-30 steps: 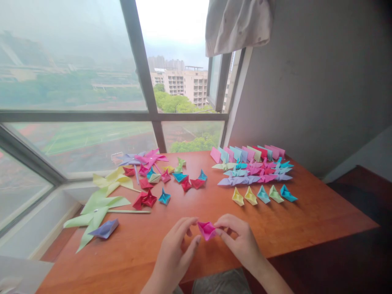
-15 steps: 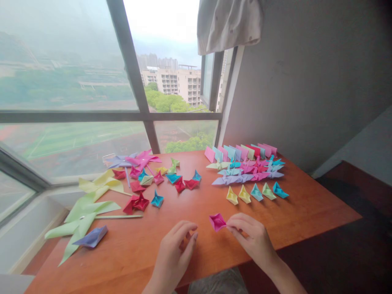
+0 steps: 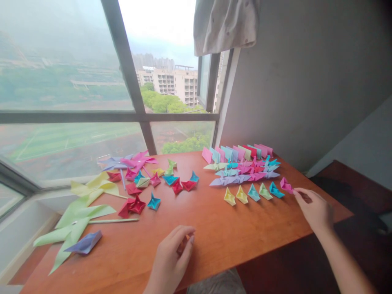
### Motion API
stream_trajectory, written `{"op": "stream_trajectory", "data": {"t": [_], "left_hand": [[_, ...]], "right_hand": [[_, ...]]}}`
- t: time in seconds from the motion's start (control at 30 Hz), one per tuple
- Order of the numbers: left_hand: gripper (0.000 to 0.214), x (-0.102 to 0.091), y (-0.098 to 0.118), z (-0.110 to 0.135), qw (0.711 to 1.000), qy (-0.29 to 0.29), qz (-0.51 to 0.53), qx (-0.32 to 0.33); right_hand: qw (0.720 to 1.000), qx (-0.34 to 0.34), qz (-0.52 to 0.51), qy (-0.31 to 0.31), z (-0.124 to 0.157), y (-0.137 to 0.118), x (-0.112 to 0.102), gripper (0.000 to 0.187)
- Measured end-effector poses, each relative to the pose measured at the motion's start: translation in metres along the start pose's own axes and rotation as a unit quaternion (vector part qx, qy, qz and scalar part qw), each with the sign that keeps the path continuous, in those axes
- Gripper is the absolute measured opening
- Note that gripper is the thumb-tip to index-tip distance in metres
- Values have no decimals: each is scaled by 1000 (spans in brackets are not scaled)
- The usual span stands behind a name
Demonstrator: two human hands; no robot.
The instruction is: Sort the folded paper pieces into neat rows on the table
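My right hand (image 3: 315,208) pinches the tip of a magenta paper boat (image 3: 286,185) between thumb and fingertips. It holds the boat at the right end of a row of folded boats, beside a bright blue paper boat (image 3: 276,190). Leftward along that row stand a green paper boat (image 3: 265,191), a light blue paper boat (image 3: 253,192) and two yellow paper boats (image 3: 229,196). My left hand (image 3: 174,257) is over the table's near side, loosely curled, with a gap between thumb and fingers and nothing seen in it.
Behind the row lie folded paper cranes (image 3: 245,169) and a line of standing folded papers (image 3: 235,153). On the left of the wooden table (image 3: 208,228) are red and blue paper boats (image 3: 137,204), a green pinwheel (image 3: 73,222) and a purple boat (image 3: 84,243). A window borders the table.
My right hand has carried the magenta boat from the table's near middle to the right end of the boat row. My left hand stays almost in place. The view has shifted slightly.
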State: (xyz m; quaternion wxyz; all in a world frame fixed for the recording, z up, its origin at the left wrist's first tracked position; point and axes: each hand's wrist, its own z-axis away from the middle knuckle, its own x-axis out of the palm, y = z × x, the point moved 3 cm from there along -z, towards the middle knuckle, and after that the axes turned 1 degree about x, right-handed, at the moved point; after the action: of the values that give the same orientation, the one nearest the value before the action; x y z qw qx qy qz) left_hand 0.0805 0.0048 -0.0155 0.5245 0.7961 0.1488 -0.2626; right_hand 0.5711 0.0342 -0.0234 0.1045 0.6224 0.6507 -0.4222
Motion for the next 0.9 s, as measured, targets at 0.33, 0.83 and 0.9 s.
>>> {"op": "stream_trajectory", "data": {"t": [0.33,0.83,0.9], "left_hand": [[16,0,-2,0,1000,-10,-7,-1],[16,2,-4,1,1000,-13,-9,1],[17,2,-5,1,1000,-15,-9,-1]], "right_hand": [[999,3,19,-38,6,29,27,43],[1000,-5,24,-5,6,17,20,41],[999,-1,35,36,7,12,14,42]]}}
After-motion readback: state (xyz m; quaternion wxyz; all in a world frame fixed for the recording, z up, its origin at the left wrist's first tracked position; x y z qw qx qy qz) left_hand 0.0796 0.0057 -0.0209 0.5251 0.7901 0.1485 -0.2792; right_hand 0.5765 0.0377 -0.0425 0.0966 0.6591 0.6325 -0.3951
